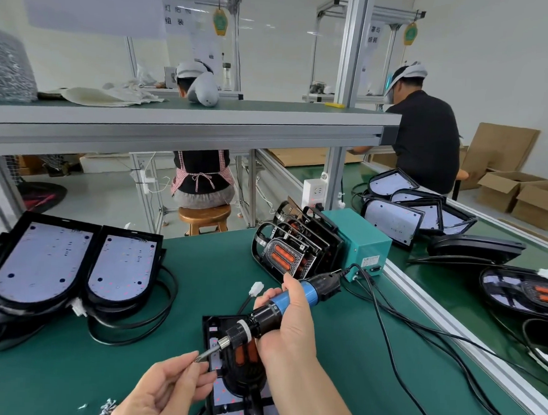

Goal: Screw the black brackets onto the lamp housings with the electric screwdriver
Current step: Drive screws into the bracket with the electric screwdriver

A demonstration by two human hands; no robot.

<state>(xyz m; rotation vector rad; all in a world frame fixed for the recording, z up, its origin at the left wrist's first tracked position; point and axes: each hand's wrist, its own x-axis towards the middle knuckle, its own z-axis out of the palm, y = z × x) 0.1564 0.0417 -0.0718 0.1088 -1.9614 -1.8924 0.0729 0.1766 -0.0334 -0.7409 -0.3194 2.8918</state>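
Screw loading, by judgement, ahead of driving; right hand (291,329) clamped round electric screwdriver (285,300), tool tilted above lamp housing (210,329) lying on green mat (67,374); left hand (168,389) pinching at bit tip, fingertips together, screw itself too small to confirm; bracket not told apart beneath tool; loose screws (105,409) near front edge; next: seat screw, swing bit upright over hole, press straight down.
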